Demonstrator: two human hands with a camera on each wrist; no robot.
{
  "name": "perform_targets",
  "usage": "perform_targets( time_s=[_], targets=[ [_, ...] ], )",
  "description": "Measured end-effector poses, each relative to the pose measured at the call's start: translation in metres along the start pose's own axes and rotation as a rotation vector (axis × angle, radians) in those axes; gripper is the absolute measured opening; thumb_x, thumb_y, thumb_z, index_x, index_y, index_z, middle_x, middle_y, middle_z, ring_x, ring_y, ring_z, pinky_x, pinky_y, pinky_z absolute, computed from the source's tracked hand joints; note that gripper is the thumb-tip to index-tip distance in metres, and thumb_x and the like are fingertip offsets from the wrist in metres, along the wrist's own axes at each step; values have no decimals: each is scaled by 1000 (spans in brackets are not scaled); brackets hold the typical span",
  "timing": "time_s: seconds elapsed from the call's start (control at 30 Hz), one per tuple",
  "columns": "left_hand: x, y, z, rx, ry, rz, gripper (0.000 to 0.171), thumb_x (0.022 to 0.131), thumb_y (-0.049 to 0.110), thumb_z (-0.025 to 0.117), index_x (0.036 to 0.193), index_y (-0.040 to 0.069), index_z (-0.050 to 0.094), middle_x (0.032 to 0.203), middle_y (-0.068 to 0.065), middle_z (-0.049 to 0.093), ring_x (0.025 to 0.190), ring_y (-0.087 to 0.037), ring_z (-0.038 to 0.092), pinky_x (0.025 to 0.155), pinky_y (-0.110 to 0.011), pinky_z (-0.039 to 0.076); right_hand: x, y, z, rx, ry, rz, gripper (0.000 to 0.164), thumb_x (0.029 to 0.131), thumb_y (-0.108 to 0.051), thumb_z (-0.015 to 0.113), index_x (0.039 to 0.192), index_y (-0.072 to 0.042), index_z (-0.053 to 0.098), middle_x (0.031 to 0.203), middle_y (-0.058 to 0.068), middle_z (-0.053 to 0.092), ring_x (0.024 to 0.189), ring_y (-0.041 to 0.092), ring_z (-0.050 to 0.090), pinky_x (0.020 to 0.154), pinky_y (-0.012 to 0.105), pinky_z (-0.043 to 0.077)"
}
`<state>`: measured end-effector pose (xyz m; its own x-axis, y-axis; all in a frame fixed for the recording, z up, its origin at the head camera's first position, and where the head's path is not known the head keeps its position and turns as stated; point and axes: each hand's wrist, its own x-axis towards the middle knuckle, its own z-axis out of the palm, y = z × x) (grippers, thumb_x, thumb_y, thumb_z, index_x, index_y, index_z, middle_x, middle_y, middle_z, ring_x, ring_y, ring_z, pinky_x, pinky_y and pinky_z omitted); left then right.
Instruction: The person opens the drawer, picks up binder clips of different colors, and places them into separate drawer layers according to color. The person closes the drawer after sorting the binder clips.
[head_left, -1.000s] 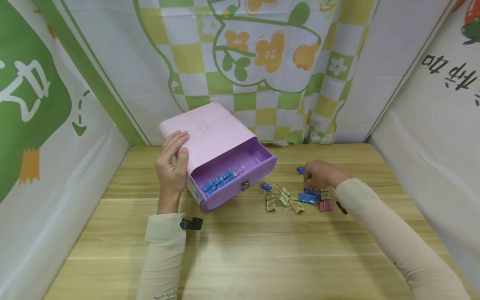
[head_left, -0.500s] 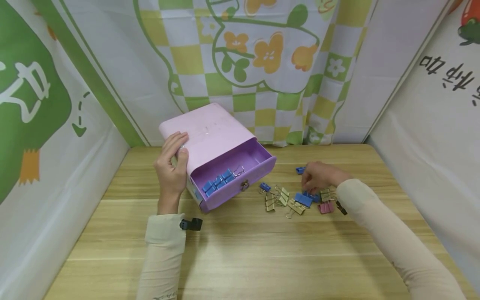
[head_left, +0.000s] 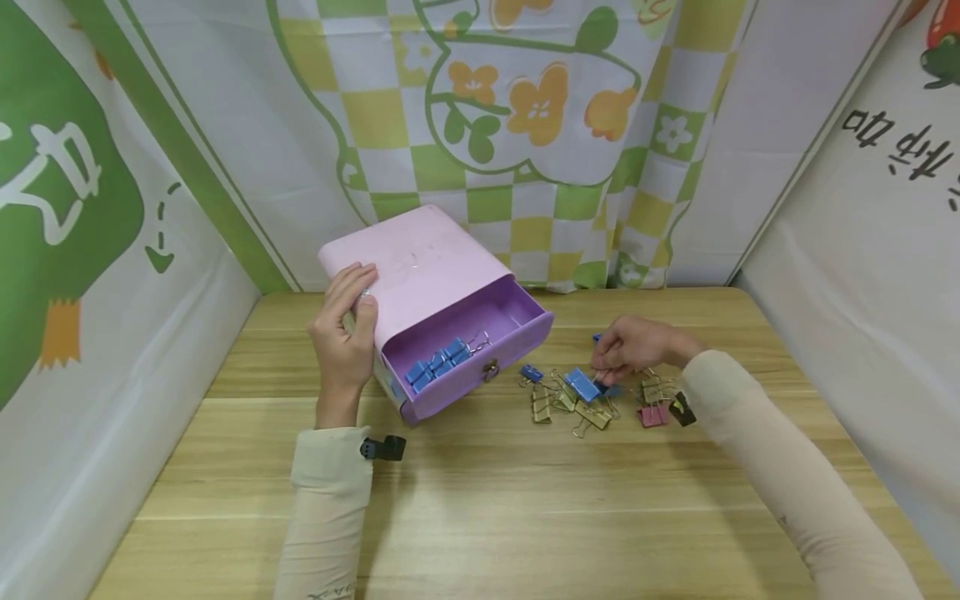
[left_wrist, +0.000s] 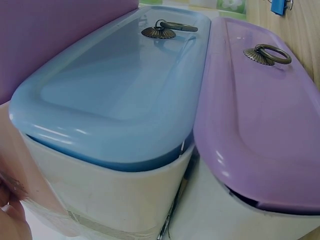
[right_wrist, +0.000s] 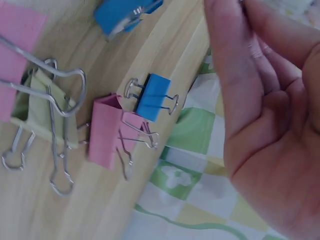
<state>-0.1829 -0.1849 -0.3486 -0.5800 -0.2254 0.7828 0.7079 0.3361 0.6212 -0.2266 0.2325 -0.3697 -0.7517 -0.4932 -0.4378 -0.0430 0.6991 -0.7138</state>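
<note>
My left hand (head_left: 345,337) rests against the near left corner of a pink drawer box (head_left: 427,258), its fingers lying over the top edge. The box's purple drawer (head_left: 517,346) is pulled out, and several blue binder clips (head_left: 438,365) lie in it. My right hand (head_left: 641,346) pinches a blue binder clip (head_left: 581,385) by its wire handle, above the loose clips on the table. In the right wrist view, that palm (right_wrist: 280,135) shows, but its fingertips and the held clip are out of frame.
Gold binder clips (head_left: 592,415), a pink binder clip (head_left: 652,415) and a small blue clip (head_left: 531,373) lie on the wooden table (head_left: 480,517). The left wrist view shows a blue drawer front (left_wrist: 115,95) and a purple one (left_wrist: 270,110), both with ring pulls. A checked curtain (head_left: 487,158) hangs behind.
My right hand has drawn a blue binder clip up and left from the pile, over the gold clips. The left hand and the box have stayed put.
</note>
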Motion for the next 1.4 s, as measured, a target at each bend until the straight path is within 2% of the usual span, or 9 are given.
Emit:
perform_targets(
  time_s=[0.13, 0.23, 0.5, 0.6, 0.67, 0.87, 1.17, 1.27, 1.4],
  targets=[
    [0, 0, 0, -6, -1, -4, 33, 94, 2, 55, 117, -15, 73, 126, -33, 71, 134, -50, 59, 126, -40, 42, -1, 4, -2, 147, 19, 36, 31, 106, -11, 61, 128, 10, 67, 104, 13, 81, 90, 17, 79, 88, 36, 67],
    [-1, 0, 0, -7, 0, -3, 33, 94, 1, 56, 117, -15, 73, 126, -34, 71, 134, -50, 59, 126, -40, 42, -1, 6, -2, 238, 45, 49, 36, 106, -14, 61, 133, 9, 65, 106, 12, 81, 91, 14, 79, 86, 32, 67],
    [-2, 0, 0, 3, 0, -13, 33, 94, 2, 55, 117, -14, 73, 126, -33, 71, 134, -50, 59, 126, -38, 42, 0, 1, -8, 457, 95, -21, 45, 109, -11, 56, 144, 17, 51, 108, 3, 81, 97, 9, 79, 95, 26, 63],
    [-2, 0, 0, 2, -1, -16, 33, 94, 2, 55, 117, -14, 73, 127, -33, 71, 134, -49, 58, 126, -38, 42, -2, -7, -12, 524, 120, -48, 44, 108, -9, 57, 143, 18, 51, 105, 4, 82, 95, 10, 79, 92, 24, 64],
    [-2, 1, 1, -1, -1, -16, 33, 94, 1, 55, 117, -15, 73, 127, -33, 71, 134, -50, 58, 126, -39, 42, -4, -13, -16, 560, 145, -60, 39, 108, -8, 58, 139, 16, 57, 103, 4, 82, 94, 12, 79, 90, 24, 64],
    [-2, 2, 1, -6, -6, -12, 34, 94, 2, 55, 117, -15, 73, 127, -35, 70, 134, -51, 57, 126, -40, 42, -11, -33, -33, 606, 205, -87, 22, 108, -11, 59, 120, 0, 74, 101, 4, 82, 94, 13, 80, 89, 24, 65],
    [-1, 2, 0, 0, -7, -14, 35, 94, 3, 54, 118, -15, 73, 127, -34, 70, 135, -50, 57, 126, -38, 41, -15, -72, -49, 634, 268, -135, 20, 107, -14, 61, 110, -5, 79, 99, 6, 83, 92, 15, 80, 88, 24, 65],
    [0, 2, 0, -2, -5, -11, 34, 94, 2, 54, 118, -14, 73, 127, -33, 70, 134, -49, 58, 126, -38, 41, -16, -84, -50, 628, 278, -151, 20, 106, -15, 63, 112, -4, 78, 100, 7, 82, 93, 16, 80, 89, 25, 65],
    [0, 2, 1, -1, -4, -9, 34, 94, 2, 55, 117, -14, 73, 127, -33, 71, 134, -49, 59, 126, -38, 42, -17, -98, -48, 567, 271, -169, 26, 105, -17, 66, 122, 1, 73, 103, 7, 82, 96, 18, 80, 94, 28, 64]
  ],
)
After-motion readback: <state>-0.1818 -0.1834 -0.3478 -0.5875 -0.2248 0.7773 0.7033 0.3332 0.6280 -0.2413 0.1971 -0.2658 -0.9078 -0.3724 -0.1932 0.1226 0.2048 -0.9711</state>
